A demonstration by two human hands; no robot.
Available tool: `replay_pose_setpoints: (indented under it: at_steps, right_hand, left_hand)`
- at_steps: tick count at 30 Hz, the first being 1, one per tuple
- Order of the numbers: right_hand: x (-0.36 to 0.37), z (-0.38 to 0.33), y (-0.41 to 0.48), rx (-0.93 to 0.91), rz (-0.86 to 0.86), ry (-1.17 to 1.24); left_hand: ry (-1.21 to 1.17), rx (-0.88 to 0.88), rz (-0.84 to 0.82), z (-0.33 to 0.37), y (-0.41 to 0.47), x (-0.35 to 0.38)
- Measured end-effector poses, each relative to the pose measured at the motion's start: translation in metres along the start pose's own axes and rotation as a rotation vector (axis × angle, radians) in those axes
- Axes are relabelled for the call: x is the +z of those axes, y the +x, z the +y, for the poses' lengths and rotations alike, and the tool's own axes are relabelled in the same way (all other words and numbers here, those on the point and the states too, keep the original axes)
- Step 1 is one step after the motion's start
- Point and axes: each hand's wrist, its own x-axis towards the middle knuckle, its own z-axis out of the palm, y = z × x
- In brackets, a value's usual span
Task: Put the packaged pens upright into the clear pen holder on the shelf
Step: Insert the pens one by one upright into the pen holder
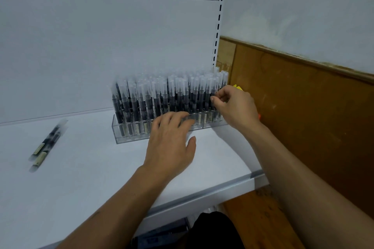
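Here, the right hand (234, 105) is pinching a packaged pen (213, 90) that is standing at the right end of the clear pen holder (129, 134). The holder is sitting on the white shelf (91, 168), crowded with upright pens. The left hand (172, 139) is resting straight fingers against the holder's front. Two loose pens (45, 145) are lying flat, well to the left.

The clear acrylic pen holder's (129, 133) middle front was covered by the left hand (170, 143). A bright yellow object (237, 87) was mostly hidden behind the right hand (234, 105), whose grip could not be made out. Label print on the loose clear-sleeved black pens (47, 143) was unreadable.
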Motion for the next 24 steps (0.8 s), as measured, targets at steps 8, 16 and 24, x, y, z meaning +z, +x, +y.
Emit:
replay_pose_setpoints:
  at_steps: [8,16,24]
  right_hand:
    - [-0.024,-0.019,-0.014,0.024,-0.123,-0.239]
    - [0.048,-0.121,-0.070,-0.237,-0.519,-0.158]
    - [0.151,-0.224,-0.095,-0.438,-0.663,-0.107]
  left_hand:
    - [-0.176,0.045,-0.076,-0.019,-0.014,-0.035]
    - [-0.143,-0.326,-0.021,-0.114,-0.067,-0.104]
    - [-0.092,-0.739,0.059,-0.210,-0.108,-0.146]
